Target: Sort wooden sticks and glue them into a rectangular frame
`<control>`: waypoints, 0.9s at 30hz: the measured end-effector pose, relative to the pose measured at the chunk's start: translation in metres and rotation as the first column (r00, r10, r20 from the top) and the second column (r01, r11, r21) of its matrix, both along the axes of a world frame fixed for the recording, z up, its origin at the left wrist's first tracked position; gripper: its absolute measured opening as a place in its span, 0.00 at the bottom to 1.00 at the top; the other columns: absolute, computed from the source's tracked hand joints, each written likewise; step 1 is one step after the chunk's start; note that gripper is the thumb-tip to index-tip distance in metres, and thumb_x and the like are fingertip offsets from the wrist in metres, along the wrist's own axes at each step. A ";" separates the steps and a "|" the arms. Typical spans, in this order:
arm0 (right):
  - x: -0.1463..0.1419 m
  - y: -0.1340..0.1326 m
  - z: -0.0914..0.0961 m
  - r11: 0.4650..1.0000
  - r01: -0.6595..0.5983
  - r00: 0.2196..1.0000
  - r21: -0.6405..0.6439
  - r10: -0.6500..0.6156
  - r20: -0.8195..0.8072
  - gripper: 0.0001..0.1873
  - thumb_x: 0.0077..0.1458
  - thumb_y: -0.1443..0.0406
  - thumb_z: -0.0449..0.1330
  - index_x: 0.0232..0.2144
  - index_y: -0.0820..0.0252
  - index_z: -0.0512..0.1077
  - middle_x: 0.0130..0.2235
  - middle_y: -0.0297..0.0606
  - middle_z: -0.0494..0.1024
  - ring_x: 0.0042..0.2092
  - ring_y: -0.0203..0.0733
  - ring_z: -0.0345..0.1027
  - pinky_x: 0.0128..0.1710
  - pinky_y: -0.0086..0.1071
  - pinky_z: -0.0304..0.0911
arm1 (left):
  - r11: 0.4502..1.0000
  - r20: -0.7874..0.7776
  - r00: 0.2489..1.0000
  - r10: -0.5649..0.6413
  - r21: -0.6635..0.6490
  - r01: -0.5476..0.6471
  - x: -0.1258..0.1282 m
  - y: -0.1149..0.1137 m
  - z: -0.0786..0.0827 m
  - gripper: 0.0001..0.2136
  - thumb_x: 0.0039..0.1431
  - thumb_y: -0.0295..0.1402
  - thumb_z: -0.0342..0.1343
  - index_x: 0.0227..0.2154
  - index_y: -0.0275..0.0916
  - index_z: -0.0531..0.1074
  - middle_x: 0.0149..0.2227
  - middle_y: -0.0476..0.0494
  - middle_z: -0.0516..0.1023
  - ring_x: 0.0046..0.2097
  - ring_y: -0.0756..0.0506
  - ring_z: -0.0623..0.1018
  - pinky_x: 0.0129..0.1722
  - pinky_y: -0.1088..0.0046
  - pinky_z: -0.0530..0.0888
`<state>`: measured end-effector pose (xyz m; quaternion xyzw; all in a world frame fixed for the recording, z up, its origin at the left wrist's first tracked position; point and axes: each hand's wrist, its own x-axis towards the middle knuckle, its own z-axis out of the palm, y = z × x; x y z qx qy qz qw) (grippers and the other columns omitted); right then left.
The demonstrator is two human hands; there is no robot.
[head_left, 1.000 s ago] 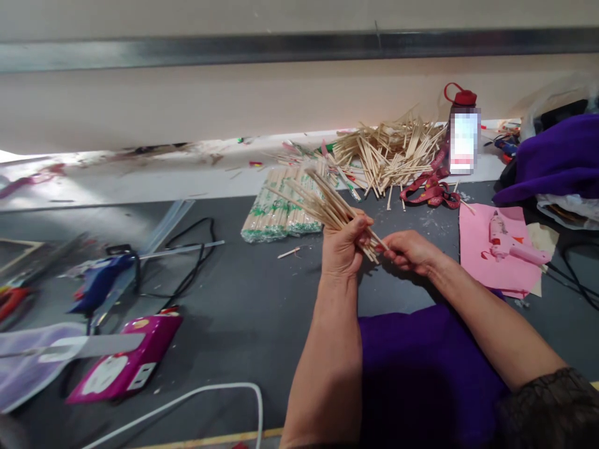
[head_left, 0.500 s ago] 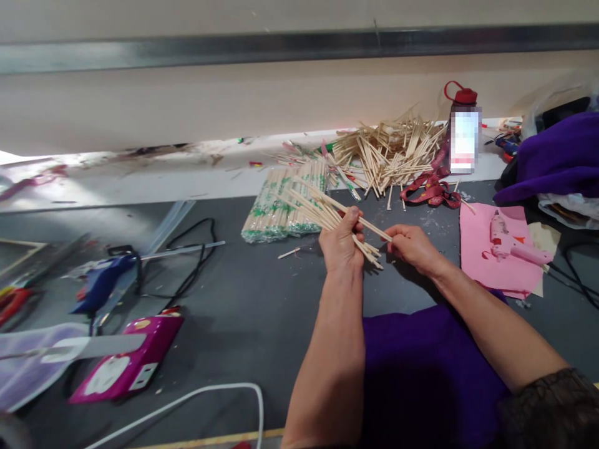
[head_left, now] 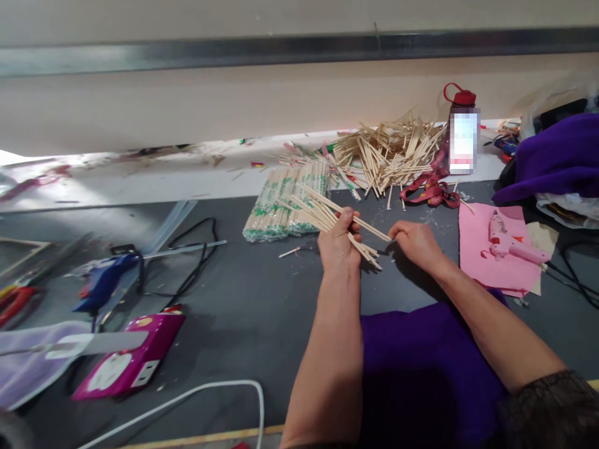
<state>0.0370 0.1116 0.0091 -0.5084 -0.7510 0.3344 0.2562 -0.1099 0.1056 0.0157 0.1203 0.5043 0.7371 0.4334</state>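
My left hand (head_left: 337, 244) is wrapped round a loose bundle of pale wooden chopsticks (head_left: 318, 215), which fan out to the upper left. Their other ends stick out to the lower right, and two or so lie apart from the rest, pointing at my right hand (head_left: 414, 242). That hand is closed in a pinch right at the tips of these chopsticks; whatever is between its fingers is hidden. Behind the bundle lies a clear plastic pack of chopsticks (head_left: 276, 206) with green print. A large heap of loose chopsticks (head_left: 393, 153) rests farther back.
On the right, a pink glue gun (head_left: 515, 243) lies on a pink sheet (head_left: 472, 249). A red strap (head_left: 433, 190) hangs by a red-capped bottle (head_left: 463, 98). At left are a blue tool (head_left: 105, 280), a magenta box (head_left: 135, 355) and a white cable (head_left: 201, 388).
My right hand has shifted slightly right and up, its fingers now at the very tips of the chopsticks. My left hand keeps its hold on the bundle.
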 end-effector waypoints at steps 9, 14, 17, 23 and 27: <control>0.007 0.000 0.004 0.799 -0.230 0.890 -0.556 -0.058 -0.451 0.10 0.53 0.59 0.56 0.27 0.61 0.69 0.18 0.24 0.61 0.17 0.26 0.49 0.15 0.23 0.39 | 0.996 0.030 0.996 -0.090 -0.018 0.090 -0.002 0.002 -0.004 0.12 0.36 0.30 0.67 0.22 0.36 0.68 0.22 0.51 0.74 0.18 0.58 0.66 0.12 0.86 0.57; 0.003 -0.004 0.004 0.828 -0.241 0.910 -0.506 0.012 -0.414 0.05 0.49 0.66 0.56 0.25 0.62 0.69 0.17 0.25 0.65 0.16 0.26 0.51 0.16 0.23 0.44 | 0.997 0.022 0.996 -0.081 -0.014 0.081 0.001 0.002 -0.005 0.15 0.33 0.30 0.68 0.24 0.37 0.67 0.19 0.54 0.70 0.17 0.57 0.66 0.12 0.85 0.57; 0.003 -0.003 0.001 0.843 -0.215 0.930 -0.493 0.023 -0.367 0.06 0.49 0.69 0.53 0.24 0.62 0.69 0.20 0.29 0.71 0.17 0.27 0.56 0.18 0.24 0.48 | 0.998 -0.012 0.997 -0.070 -0.002 0.070 0.003 0.002 -0.005 0.16 0.31 0.30 0.68 0.24 0.36 0.67 0.18 0.55 0.69 0.17 0.57 0.65 0.12 0.85 0.57; 0.001 -0.005 0.004 0.976 -0.124 0.992 -0.177 0.126 0.004 0.09 0.49 0.71 0.53 0.26 0.62 0.74 0.22 0.34 0.74 0.24 0.34 0.64 0.26 0.27 0.53 | 0.998 -0.107 0.993 -0.055 0.004 0.056 0.009 0.000 -0.001 0.19 0.28 0.32 0.69 0.25 0.36 0.67 0.19 0.55 0.69 0.17 0.57 0.66 0.11 0.84 0.57; -0.003 -0.008 0.005 0.992 -0.107 0.960 0.062 0.087 0.266 0.14 0.54 0.71 0.50 0.33 0.64 0.76 0.34 0.44 0.79 0.35 0.40 0.69 0.34 0.29 0.56 | 0.999 -0.129 0.991 -0.031 0.006 0.032 0.010 -0.001 0.000 0.18 0.28 0.32 0.68 0.25 0.35 0.67 0.19 0.56 0.69 0.17 0.57 0.65 0.11 0.84 0.57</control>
